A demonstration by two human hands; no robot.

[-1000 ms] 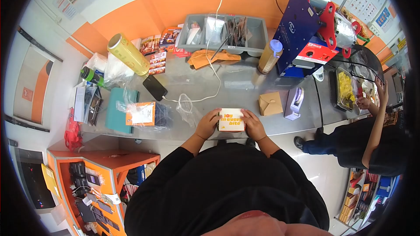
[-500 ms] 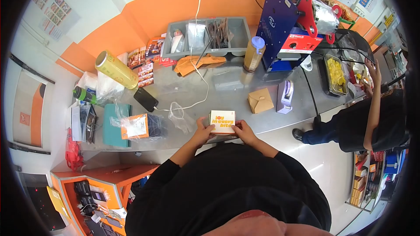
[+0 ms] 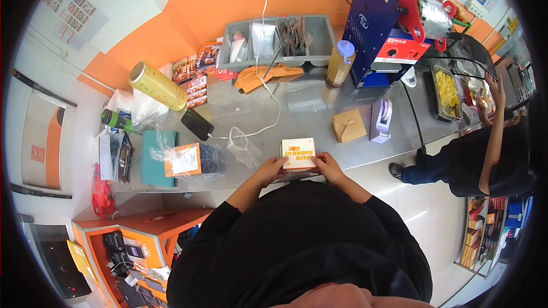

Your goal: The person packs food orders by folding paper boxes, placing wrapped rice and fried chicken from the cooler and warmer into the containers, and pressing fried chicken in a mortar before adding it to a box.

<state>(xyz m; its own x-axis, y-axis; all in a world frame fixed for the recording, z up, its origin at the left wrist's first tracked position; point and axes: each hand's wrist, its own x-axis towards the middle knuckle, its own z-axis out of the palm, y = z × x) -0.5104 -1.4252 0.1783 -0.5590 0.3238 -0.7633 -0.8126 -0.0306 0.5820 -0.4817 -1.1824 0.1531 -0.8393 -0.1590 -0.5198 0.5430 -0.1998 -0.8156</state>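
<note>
The fingers of the left hand (image 3: 267, 171) are gripping the near left corner of the white box (image 3: 298, 153), and the fingers of the right hand (image 3: 329, 167) are holding its near right corner. So both hands are clamping on the box, which is sitting between them at the near edge of the bench (image 3: 311, 120). I cannot tell if the box is touching the bench. Its top is showing the words "joy in every bite".

Ahead of the right fingers, and a bit to the right, a brown box (image 3: 349, 125) is standing, with a purple tape holder (image 3: 381, 121) just beside it. Farther ahead, a bottle (image 3: 341, 67) is standing near a big blue machine (image 3: 368, 28).

Ahead and to the left of the left fingers, a clear bag (image 3: 244, 147) is lying. A phone (image 3: 197, 124) is resting past it, and a white cord (image 3: 279, 107) is running from the phone. Well left of the left fingers, an orange pack (image 3: 182, 159) is lying by a green folder (image 3: 152, 162). Far ahead of both hands, an orange cloth (image 3: 257, 77) is lying in front of a gray tray (image 3: 321, 40).
</note>
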